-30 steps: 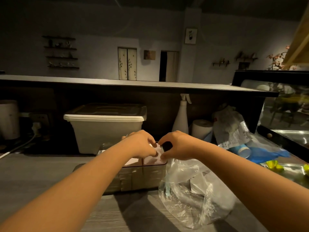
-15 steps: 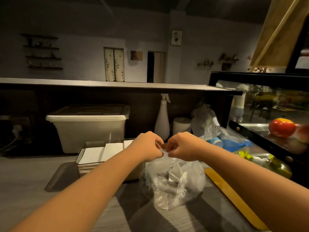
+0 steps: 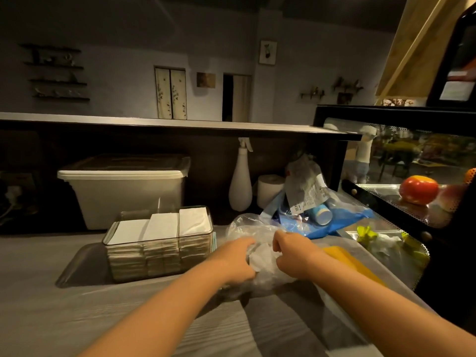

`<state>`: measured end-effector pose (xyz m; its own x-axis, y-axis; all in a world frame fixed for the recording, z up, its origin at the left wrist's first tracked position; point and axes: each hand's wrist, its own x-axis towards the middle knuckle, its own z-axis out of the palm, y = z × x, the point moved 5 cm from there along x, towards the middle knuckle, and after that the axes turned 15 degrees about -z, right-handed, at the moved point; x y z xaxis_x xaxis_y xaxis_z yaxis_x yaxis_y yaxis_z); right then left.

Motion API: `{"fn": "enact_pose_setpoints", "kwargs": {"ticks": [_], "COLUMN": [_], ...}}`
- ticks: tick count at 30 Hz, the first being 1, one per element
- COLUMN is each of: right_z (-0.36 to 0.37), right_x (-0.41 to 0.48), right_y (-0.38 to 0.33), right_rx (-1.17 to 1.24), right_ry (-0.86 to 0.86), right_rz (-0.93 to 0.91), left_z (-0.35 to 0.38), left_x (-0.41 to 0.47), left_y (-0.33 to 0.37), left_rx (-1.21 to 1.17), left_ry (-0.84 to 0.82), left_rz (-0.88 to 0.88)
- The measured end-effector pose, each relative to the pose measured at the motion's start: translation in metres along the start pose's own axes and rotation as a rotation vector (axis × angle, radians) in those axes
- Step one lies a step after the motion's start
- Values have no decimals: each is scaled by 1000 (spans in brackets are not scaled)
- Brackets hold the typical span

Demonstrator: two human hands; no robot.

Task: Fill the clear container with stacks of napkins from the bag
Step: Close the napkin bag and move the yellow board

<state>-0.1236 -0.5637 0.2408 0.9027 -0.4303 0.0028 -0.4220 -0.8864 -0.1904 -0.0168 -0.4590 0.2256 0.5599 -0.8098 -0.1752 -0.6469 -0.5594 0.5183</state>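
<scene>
The clear container [image 3: 159, 256] stands on the grey counter, left of centre, with three stacks of white napkins [image 3: 164, 225] side by side reaching its rim. Just to its right lies a crumpled clear plastic bag [image 3: 247, 228] with white napkins inside. My left hand [image 3: 235, 260] grips the bag's left side with curled fingers. On the bag's right side, my right hand [image 3: 293, 253] grips the plastic too. White paper [image 3: 260, 255] shows between the two hands.
A lidded white bin [image 3: 123, 191] stands behind the container. A white spray bottle [image 3: 240, 181], a paper roll [image 3: 269, 189] and blue packaging [image 3: 322, 220] sit at the back right. A glass display case [image 3: 412, 176] with a red fruit [image 3: 418, 189] flanks the right. A yellow strip [image 3: 353, 264] lies near my right forearm.
Both hands left the container, pinched the bag's top together, then dropped lower and spread apart to grip the bag's sides. The view swung rightwards.
</scene>
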Motion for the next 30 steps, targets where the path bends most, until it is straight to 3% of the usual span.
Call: {"fn": "enact_pose_setpoints", "kwargs": {"ticks": [6,13,24,30], "right_z": [-1,10,11,12], "right_x": [-2,12,32,29], "right_y": [11,10,17,17], "right_rx": [-118,-29,-86,-140], "right_ry": [-14,-263,-264,-382], "right_rz": [53,0,2,-5], "left_z": [7,15,18,19], "left_x": [7,16,23,21], "left_y": [5,10,-5,-3], "left_rx": [111,210,167,176], "left_ry": [58,-19,-43,-54], "left_rz": [36,10,-32,-46]}}
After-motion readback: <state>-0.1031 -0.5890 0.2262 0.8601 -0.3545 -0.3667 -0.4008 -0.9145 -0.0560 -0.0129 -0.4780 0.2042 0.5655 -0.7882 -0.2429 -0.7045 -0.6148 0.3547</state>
